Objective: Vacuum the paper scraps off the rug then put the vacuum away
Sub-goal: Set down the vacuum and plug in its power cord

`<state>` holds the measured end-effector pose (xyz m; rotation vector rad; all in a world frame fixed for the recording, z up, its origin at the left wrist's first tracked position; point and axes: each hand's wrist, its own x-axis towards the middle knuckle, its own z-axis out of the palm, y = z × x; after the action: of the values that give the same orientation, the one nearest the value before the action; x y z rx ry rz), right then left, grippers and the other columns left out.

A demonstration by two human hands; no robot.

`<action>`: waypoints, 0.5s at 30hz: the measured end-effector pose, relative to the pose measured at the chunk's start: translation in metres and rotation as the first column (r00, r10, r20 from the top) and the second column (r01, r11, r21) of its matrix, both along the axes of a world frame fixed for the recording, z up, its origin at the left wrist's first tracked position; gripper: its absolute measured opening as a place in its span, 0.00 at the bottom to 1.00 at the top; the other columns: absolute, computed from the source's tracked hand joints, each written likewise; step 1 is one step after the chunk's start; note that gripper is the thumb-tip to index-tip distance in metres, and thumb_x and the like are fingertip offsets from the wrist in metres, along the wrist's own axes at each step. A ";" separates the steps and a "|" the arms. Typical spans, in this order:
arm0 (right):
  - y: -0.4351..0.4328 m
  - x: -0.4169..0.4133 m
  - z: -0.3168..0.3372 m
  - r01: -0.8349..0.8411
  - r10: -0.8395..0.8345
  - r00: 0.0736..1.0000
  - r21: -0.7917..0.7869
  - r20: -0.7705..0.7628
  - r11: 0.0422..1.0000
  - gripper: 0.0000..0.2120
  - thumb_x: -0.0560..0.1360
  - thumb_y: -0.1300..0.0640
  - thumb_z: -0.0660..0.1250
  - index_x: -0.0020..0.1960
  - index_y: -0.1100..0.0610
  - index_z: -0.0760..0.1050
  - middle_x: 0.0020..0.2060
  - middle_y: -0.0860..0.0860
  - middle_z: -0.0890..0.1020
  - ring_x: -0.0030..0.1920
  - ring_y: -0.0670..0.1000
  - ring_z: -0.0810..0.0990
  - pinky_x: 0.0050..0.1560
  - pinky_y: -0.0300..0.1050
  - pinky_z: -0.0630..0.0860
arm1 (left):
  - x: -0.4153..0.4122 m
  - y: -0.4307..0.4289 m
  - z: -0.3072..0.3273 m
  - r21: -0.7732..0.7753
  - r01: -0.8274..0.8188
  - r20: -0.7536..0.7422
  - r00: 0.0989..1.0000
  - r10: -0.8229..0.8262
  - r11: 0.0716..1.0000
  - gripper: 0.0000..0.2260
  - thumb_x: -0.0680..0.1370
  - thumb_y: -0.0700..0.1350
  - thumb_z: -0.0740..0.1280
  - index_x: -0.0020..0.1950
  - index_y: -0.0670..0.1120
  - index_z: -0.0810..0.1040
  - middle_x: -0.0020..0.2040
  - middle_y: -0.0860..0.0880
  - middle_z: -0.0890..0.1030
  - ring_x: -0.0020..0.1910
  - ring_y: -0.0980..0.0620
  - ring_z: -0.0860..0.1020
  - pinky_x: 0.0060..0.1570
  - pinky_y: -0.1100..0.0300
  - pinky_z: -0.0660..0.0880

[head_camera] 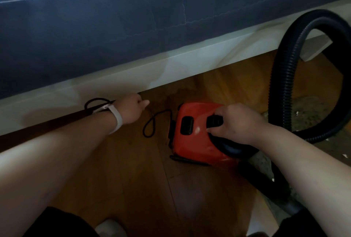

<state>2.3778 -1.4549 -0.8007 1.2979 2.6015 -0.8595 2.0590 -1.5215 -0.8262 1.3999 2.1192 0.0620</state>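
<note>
Vacuum [197, 142] on floor [133, 170] before bed [133, 28]; cord [144, 131] left, hose [281, 77] right (over rug [307, 115]).

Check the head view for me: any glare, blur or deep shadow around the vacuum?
Head view: dim overall; one small glare spot on top of the vacuum beside the right hand; deep shadow under the bed frame; left hand slightly soft; frame bowed by wide-angle lens.

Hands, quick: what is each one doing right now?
Left hand: fingers curled, apparently pinching the black power cord.
Right hand: gripping the black handle on top of the red vacuum.
</note>
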 end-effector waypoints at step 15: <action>-0.013 -0.023 -0.016 -0.163 0.149 0.982 0.118 0.117 0.980 0.16 0.76 0.45 0.66 0.34 0.50 0.67 0.29 0.43 0.72 0.27 0.43 0.68 0.26 0.41 0.65 | 0.005 -0.022 0.064 0.120 0.017 0.322 0.945 -0.055 0.993 0.08 0.82 0.51 0.63 0.48 0.58 0.81 0.41 0.60 0.82 0.41 0.62 0.79 0.35 0.65 0.71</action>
<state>2.3544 -1.4679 -0.8171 1.1149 2.6668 -0.5909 2.0638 -1.5434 -0.7625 1.3856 1.8399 0.3815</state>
